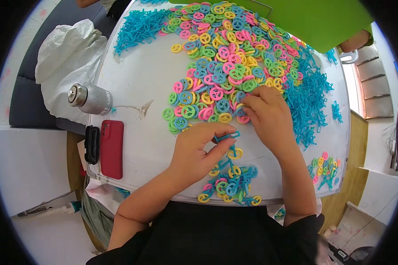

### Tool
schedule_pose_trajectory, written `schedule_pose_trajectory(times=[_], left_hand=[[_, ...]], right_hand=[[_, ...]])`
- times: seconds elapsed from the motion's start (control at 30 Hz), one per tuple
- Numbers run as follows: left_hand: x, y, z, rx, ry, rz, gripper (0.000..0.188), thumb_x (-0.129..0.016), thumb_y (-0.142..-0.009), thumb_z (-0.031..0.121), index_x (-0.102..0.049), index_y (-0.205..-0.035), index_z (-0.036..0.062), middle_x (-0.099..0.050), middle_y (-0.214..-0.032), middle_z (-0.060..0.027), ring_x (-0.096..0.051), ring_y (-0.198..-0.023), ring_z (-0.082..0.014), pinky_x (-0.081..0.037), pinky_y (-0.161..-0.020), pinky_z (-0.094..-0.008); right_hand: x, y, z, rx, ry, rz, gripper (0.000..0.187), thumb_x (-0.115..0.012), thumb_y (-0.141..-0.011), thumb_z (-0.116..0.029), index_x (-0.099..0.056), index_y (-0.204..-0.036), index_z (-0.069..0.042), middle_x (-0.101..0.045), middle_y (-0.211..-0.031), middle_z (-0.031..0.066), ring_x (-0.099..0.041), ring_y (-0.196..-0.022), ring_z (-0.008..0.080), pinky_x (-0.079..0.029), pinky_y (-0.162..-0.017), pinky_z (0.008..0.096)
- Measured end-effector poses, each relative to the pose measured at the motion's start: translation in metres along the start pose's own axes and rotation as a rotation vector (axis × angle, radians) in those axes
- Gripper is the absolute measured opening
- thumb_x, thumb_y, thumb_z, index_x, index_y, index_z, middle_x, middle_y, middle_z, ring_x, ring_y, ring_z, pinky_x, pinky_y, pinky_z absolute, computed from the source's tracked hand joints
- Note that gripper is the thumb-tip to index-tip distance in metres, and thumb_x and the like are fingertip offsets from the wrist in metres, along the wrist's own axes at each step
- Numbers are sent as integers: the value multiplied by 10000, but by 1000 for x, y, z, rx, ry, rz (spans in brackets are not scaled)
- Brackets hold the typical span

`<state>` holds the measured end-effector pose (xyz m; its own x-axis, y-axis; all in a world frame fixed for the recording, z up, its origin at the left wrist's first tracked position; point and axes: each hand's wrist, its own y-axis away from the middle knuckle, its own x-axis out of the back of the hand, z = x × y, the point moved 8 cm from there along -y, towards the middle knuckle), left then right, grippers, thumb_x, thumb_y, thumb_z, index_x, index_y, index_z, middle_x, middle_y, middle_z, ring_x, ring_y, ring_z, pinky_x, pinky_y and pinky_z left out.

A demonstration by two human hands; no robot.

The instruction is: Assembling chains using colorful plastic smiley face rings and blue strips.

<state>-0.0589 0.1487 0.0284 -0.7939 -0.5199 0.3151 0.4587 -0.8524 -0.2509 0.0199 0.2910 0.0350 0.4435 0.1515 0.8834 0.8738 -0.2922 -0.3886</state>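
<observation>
My left hand (pixel 192 152) pinches a small blue plastic frame piece (pixel 235 134) between thumb and fingertips, just in front of a large heap of wheels. From it, blue parts with yellow wheels (pixel 235 153) seem to trail down toward the near edge; whether they are joined cannot be told. At the heap's near right side, my right hand (pixel 272 117) has its thumb and fingers closed on a small plastic wheel (pixel 239 106), partly hidden by the fingertips. The heap of wheels (pixel 221 79) is pink, yellow, green and blue. Near my body lies a cluster of blue pieces with wheels (pixel 230 187).
Blue plastic pieces (pixel 307 97) are piled on the right, with another pile (pixel 139 28) at far left. A red phone (pixel 112 150), black case (pixel 92 145) and metal flask (pixel 93 99) stand along the left edge. Opposite is a person in green (pixel 318 20). Loose wheels (pixel 323 168) lie near right.
</observation>
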Motion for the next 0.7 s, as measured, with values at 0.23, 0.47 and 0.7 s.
schedule_pose_trajectory(times=[0.23, 0.47, 0.7], left_hand=[[-5, 3, -18, 204, 254, 18, 209, -746, -860, 52, -707, -1063, 26, -727, -958, -67, -674, -844, -129, -521, -744, -270], [-10, 4, -17, 165, 218, -51, 186, -744, -866, 26, -712, -1048, 17, -728, -951, -61, -678, -871, -115, -515, -768, -259], [-15, 5, -10, 134, 271, -72, 159, -733, -875, 18, -712, -1033, 16, -725, -957, -56, -673, -868, -106, -522, -791, -262]], right_hand=[[15, 27, 25, -328, -518, -44, 191, -716, -813, 21, -696, -995, -35, -665, -971, 73, -643, -883, 187, -502, -745, 310], [11, 57, -4, -567, -1199, -71, 153, -678, -857, 77, -698, -995, 14, -674, -1032, 110, -648, -899, 148, -527, -754, 249], [-12, 61, -11, -708, -1524, -64, 97, -697, -905, -74, -675, -976, -13, -686, -1031, 118, -627, -949, 149, -476, -877, 297]])
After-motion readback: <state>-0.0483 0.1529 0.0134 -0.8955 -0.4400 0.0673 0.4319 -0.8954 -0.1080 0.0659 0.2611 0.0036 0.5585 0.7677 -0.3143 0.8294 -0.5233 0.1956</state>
